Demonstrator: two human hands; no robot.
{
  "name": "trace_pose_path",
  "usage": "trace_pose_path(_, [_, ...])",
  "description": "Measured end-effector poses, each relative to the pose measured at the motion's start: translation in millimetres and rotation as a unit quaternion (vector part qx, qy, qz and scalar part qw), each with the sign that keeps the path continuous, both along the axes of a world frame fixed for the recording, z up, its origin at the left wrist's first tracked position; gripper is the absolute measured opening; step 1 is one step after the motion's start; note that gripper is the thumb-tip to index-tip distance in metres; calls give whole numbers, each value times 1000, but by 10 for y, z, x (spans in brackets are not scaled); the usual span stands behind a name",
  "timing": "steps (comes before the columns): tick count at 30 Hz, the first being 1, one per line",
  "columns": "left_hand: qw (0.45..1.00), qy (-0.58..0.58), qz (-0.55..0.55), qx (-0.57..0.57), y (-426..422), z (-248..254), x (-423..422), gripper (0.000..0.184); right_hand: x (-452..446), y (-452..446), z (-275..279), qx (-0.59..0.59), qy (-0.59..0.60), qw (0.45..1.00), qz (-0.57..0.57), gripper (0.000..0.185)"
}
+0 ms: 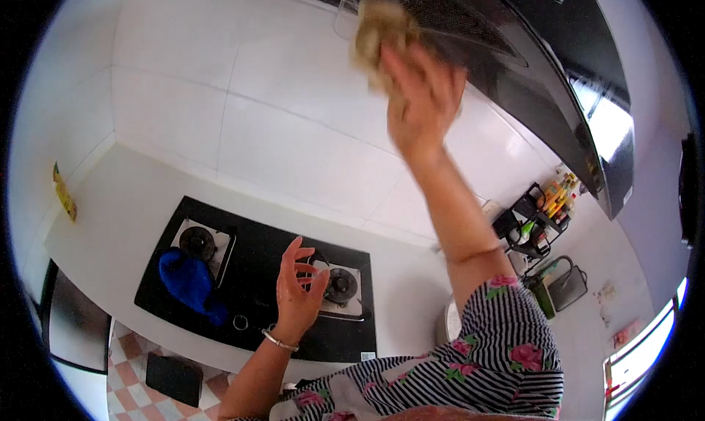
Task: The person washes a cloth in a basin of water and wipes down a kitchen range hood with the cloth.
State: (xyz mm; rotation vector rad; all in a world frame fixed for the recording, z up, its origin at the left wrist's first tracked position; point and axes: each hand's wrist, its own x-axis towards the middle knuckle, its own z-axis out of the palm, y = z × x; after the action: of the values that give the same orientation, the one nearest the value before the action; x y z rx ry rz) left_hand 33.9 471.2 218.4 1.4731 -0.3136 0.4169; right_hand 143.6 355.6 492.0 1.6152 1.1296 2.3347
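My right hand (422, 102) is raised high and holds a tan cloth (383, 35) against the underside of the dark range hood (507, 69), beside its mesh filter. The cloth and fingers are somewhat blurred. Lower down, my left hand (299, 289) hovers over the black gas stove (253, 274) near its right burner, fingers curved and apart, with nothing in them. A bracelet is on that wrist. On the stove's left side, a blue cloth (189, 280) lies crumpled beside the left burner (197, 243).
White tiled wall (294, 91) rises behind the pale counter (103, 223). A yellow item (64, 193) is at the far left. On the right are a black rack (540, 215) with bottles, a metal pot (449, 322) and a green container (542, 296).
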Motion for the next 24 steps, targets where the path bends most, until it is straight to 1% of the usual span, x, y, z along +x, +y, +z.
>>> trace_pose_path(1, [1000,5,-6,-11,6,-2,0,65,88,75,262,-10,-72,997,-26,42])
trace_pose_path(3, [1000,16,-13,-21,20,6,-3,64,194,163,595,3,-10,991,-134,36])
trace_pose_path(6, [999,30,-13,-27,80,27,-36,64,608,186,691,21,-36,968,-246,43])
trace_pose_path(8, [998,27,-12,-47,143,14,-75,63,723,151,631,-9,-33,970,-240,42])
trace_pose_path(10, [998,27,2,-51,190,-32,-109,62,621,172,617,-38,-23,968,-248,43])
trace_pose_path(13, [998,29,4,-63,237,-39,-148,62,423,233,747,-25,-7,978,-205,39])
trace_pose_path(14, [997,32,0,-69,240,-36,-160,62,412,248,745,-6,58,969,-241,37])
trace_pose_path(17, [997,23,-6,-70,236,-57,-181,62,470,294,657,16,41,956,-290,43])
trace_pose_path(20, [996,31,-11,-78,285,-22,-225,62,480,267,563,2,82,950,-301,46])
trace_pose_path(23, [997,43,-4,-71,319,-40,-220,65,251,363,704,9,26,953,-303,34])
trace_pose_path(24, [997,40,-3,-71,323,-28,-220,65,302,383,688,21,13,950,-312,33])
